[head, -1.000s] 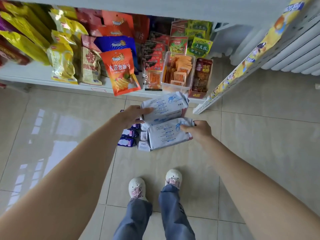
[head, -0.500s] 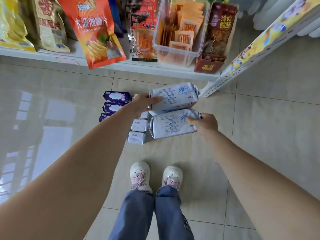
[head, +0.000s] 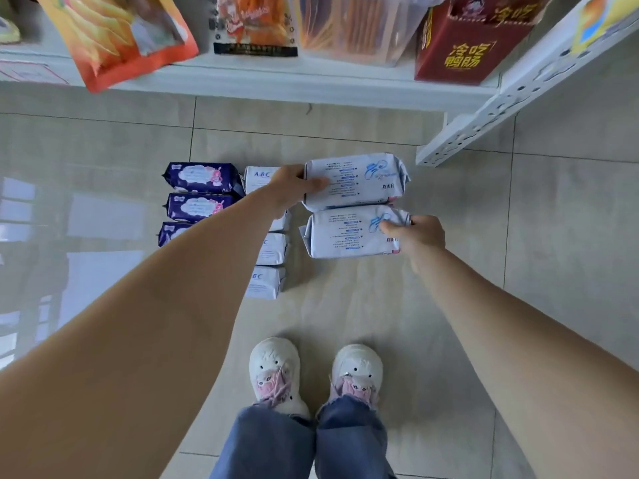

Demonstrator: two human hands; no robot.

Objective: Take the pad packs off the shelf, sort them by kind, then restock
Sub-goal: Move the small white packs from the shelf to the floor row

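Left hand (head: 292, 186): grip curls round the left end of the far pack (head: 356, 179).
Right hand (head: 418, 235): grip pinches the right end of the near pack (head: 345, 233).
Why: both look headed for the floor (head: 553, 236), a new row for this kind.
Beside: ABC packs (head: 268, 281), then purple packs (head: 202, 178), each kind apart.
Shelf (head: 276, 83): snacks only.

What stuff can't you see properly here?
Head view only:
- Third purple pack: mostly behind the left forearm.
- Second ABC pack: nearly covered by the left hand.
- Orange snack bag: cut by the top edge.
- Small print on the held white packs: unreadable.
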